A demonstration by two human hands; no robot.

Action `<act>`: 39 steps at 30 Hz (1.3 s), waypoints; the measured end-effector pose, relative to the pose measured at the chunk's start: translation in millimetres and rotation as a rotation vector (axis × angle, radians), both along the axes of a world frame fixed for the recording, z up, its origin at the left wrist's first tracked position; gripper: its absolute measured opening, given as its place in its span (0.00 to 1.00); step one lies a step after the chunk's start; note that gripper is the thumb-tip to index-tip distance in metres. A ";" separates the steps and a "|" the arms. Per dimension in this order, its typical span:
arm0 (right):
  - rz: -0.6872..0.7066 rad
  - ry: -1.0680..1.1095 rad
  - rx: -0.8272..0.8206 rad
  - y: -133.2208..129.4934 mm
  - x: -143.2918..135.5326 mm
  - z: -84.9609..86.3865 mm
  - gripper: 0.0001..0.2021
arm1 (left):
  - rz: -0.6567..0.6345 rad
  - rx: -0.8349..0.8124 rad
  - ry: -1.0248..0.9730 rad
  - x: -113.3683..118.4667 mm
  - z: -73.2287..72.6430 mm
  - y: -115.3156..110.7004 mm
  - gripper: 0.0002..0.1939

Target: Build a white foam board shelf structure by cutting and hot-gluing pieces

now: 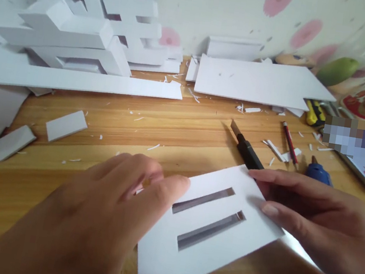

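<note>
A white foam-board piece [212, 224] with two long parallel slots is tilted up in front of me, between both hands. My left hand [114, 204] is closed on its left side, thumb along the top edge; some fingertips are hidden. My right hand [320, 222] pinches the right side between thumb and fingers. Just behind the board is a utility knife [250, 154] with a black handle, its blade pointing away to the upper left. The handle's lower end is hidden, and I cannot tell whether my right fingers touch it.
Large white board letters [126, 9] stand at the back left, behind a long white strip [74, 80]. Small offcuts [66, 125] and scraps litter the wooden table [170, 128]. A white sheet [252, 81], a red pencil [290, 144] and a blue glue-gun-like tool [319, 172] lie right.
</note>
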State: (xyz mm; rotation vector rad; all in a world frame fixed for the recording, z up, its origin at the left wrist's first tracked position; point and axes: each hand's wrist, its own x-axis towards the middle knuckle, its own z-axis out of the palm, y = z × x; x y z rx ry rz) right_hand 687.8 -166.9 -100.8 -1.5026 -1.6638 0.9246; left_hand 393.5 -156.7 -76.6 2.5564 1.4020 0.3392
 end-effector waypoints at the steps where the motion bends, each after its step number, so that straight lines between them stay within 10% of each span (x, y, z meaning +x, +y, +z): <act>1: -0.011 0.016 -0.022 1.2 -1.8 0.4 0.13 | -0.028 0.039 0.002 1.2 0.5 0.7 0.44; 6: 0.013 0.030 -0.103 4.7 -8.0 2.2 0.13 | -0.237 0.070 0.105 2.3 7.1 7.5 0.45; 39: 0.033 0.004 -0.107 3.9 -10.8 0.6 0.13 | -0.159 0.072 0.136 -1.0 -2.0 2.8 0.24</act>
